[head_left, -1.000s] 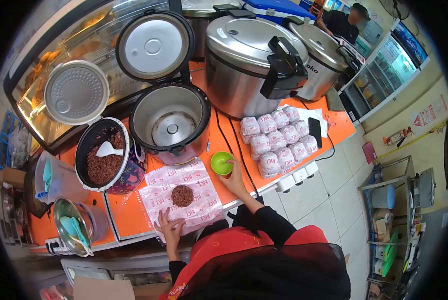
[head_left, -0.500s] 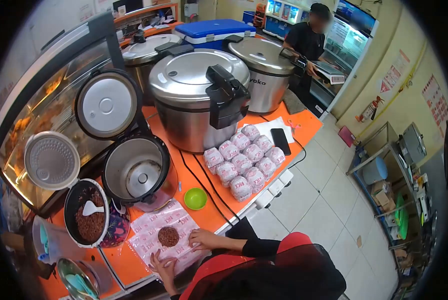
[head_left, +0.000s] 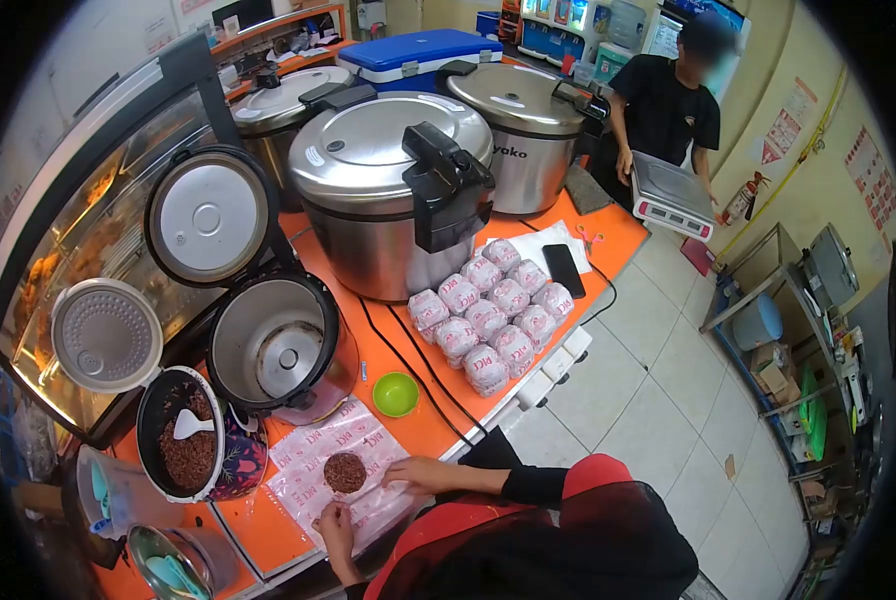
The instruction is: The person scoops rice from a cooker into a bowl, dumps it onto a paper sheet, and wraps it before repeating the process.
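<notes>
While the wrap (head_left: 373, 435) lies spread on the orange counter (head_left: 258, 530), other things crowd its far side: the rice pot (head_left: 193, 430) with a white paddle (head_left: 193, 425) in it, an open cooker (head_left: 268, 345), and a green bowl (head_left: 396, 394) just beyond the edge. To the right sit the wrapped bundles (head_left: 488, 315), stacked in rows, with a phone (head_left: 564, 270) beside them. Across the counter, a co-worker (head_left: 663, 105) holds a scale (head_left: 671, 195).

The left hand (head_left: 336, 525) is at the near edge of the wrap, its fingers curled together — whether they pinch it, I cannot tell. The right hand (head_left: 415, 474) reaches over the right edge, fingers close together and pointing at the rice disc (head_left: 345, 472); its grip is unclear too. Near the middle of the wrap, between the hands — the disc is round, reddish-brown and grainy.
</notes>
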Demonstrator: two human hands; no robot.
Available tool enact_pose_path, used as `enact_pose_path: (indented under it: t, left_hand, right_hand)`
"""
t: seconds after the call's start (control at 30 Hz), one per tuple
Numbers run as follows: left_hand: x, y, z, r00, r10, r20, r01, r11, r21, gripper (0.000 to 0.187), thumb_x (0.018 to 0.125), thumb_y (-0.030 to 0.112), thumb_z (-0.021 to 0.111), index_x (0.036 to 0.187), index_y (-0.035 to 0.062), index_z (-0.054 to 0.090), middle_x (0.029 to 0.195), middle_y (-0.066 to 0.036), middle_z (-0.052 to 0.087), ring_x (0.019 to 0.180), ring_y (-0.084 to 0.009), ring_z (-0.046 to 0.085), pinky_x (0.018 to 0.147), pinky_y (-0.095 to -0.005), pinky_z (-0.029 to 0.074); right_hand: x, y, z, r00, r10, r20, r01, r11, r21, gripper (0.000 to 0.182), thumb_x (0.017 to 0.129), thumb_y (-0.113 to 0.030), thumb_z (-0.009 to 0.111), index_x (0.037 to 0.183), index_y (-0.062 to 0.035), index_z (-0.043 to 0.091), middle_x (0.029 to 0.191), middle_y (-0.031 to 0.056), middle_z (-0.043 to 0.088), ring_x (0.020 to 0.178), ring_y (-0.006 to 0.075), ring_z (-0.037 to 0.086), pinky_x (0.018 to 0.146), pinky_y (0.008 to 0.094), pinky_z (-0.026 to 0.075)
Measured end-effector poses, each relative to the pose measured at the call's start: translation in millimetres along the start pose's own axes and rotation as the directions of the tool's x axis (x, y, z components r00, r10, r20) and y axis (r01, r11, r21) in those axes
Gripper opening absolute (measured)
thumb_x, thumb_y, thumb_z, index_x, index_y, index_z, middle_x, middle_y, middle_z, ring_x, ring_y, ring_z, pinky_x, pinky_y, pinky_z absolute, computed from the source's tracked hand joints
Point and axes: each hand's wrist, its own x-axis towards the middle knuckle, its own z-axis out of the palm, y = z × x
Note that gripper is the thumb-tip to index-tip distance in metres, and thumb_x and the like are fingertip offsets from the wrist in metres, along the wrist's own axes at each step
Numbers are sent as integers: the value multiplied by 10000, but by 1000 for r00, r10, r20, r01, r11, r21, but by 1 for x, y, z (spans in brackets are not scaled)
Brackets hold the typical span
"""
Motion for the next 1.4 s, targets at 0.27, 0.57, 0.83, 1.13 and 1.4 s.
enact_pose_path:
  t: [0.27,0.57,0.83,1.13,1.4]
  left_hand:
    - [-13,-11,-11,993,116,-20,-116,950,-290,223,777,116,688,941,-27,637,777,-59,636,708,-124,555,655,-280,429]
    - [15,-54,3,949,-126,-290,-43,856,-515,173,857,96,621,816,-69,593,676,-9,547,598,-62,468,494,-231,394]
    - [4,-50,14,939,-240,-248,22,760,-650,170,899,158,587,816,10,567,659,37,496,580,-31,436,492,-186,383]
    - [-15,-30,-3,970,-219,-110,127,833,-539,151,786,58,678,911,-20,644,861,-15,619,759,-74,544,646,-217,449]
    - [-24,-7,-10,987,-149,-56,96,838,-537,248,723,-10,678,968,-10,638,991,-76,638,962,-172,587,881,-312,463]
  right_hand:
    - [-8,6,7,952,306,-19,-300,942,147,173,844,-149,591,983,-57,638,904,116,652,825,289,628,734,352,489]
    - [8,-12,-38,806,-6,-592,-156,962,-222,144,811,-153,606,896,-42,638,873,100,629,856,282,593,757,392,446]
    - [-135,127,-365,-36,193,-980,-765,626,152,341,834,-245,614,1055,12,574,1006,174,628,917,296,613,826,351,464]
    - [-216,264,-432,226,563,-795,-950,-54,-309,866,598,-574,728,1167,16,446,1085,243,542,989,413,559,841,477,465]
    - [-232,148,-438,418,708,-570,-652,670,355,621,827,-294,627,1329,-32,371,1174,44,504,944,119,496,811,257,403]
